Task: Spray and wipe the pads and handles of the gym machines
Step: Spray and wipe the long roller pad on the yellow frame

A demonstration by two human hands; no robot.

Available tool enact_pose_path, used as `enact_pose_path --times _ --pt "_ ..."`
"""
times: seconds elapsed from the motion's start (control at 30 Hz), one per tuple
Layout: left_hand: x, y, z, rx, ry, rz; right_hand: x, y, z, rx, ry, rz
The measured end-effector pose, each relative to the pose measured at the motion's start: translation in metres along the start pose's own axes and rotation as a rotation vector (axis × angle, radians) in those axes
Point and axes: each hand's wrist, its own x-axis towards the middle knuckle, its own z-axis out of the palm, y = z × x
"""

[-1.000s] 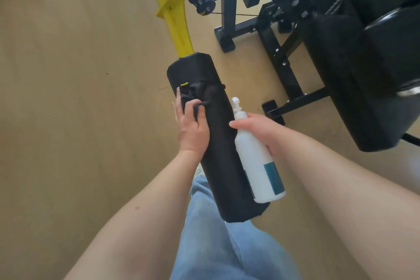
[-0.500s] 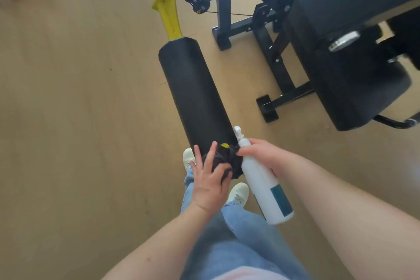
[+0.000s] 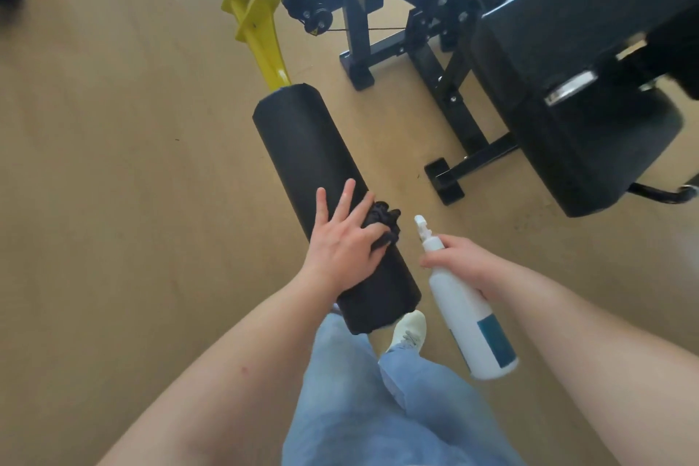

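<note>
Left hand (image 3: 340, 242) lies flat, fingers spread, pressing a crumpled black cloth (image 3: 384, 221) onto the smooth matte-black roller pad (image 3: 302, 140), dead centre, slanting toward 11 o'clock. At its 3 o'clock, right hand (image 3: 465, 261) wraps the white spray bottle (image 3: 472, 329).

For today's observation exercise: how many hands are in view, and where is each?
2. The left hand presses a black cloth on the roller pad; the right hand grips the white spray bottle right of it. Neither is hidden.

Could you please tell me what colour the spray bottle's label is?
Teal blue label on a white spray bottle; head view.
</note>
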Motion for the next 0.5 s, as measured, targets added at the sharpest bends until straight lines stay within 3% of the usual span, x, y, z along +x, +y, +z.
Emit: enact_pose_path --times 0.3,0.5 --pt "0.099 -0.1 -0.032 -0.128 -0.025 -0.318 0.035 -0.079 0.015 0.045 -0.046 -0.065" --pt "0.15 -0.154 -0.053 -0.089 -0.012 -0.428 0.058 -0.102 0.008 0.079 -0.079 0.055"
